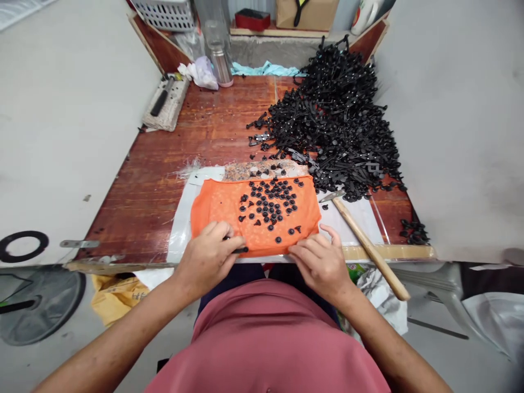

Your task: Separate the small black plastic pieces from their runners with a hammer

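An orange cloth (216, 210) lies near the table's front edge, with several small round black plastic studs (272, 204) scattered on top, some tipped on their sides. My left hand (210, 251) rests over its front left part. Its fingers are closed around a slim black piece (240, 250) whose end sticks out toward the right; the kind cannot be made out. At the front right corner, my right hand (321, 256) has its fingers curled on the cloth's edge, the thumb hidden below. A wooden-handled hammer (368, 248) lies to the right, its handle reaching past the table edge.
A big heap of black plastic parts (335, 120) covers the table's right rear. At left stands a stone block (174, 106) with a black-handled tool (161, 101). A steel flask (221, 65) and a grey basket (166, 13) are behind. Side panels flank the table.
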